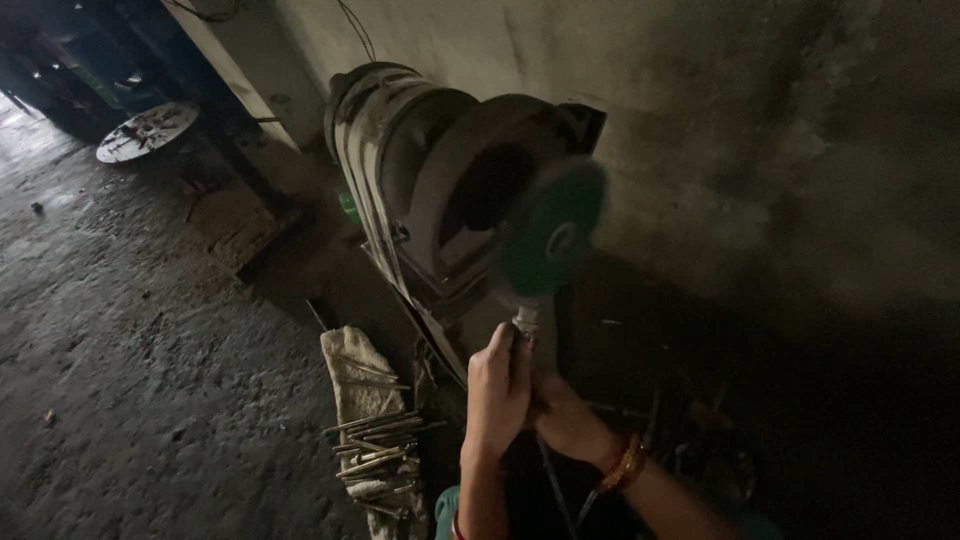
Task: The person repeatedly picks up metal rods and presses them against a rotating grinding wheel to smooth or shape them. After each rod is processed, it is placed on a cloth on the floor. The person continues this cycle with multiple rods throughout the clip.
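A dirty grinding machine (430, 180) stands against the wall with a round green wheel (552, 235) on its side. My left hand (497, 392) and my right hand (565, 415) are clasped together around a thin metal rod (525, 320). The rod's tip points up and meets the lower edge of the green wheel. A bangle (627, 462) sits on my right wrist.
A bundle of thin metal rods (375, 445) lies on a pale cloth (355, 375) on the rough floor, left of my hands. A round disc (147, 131) lies at the far left. The wall (760, 130) is close behind the machine; the right side is dark.
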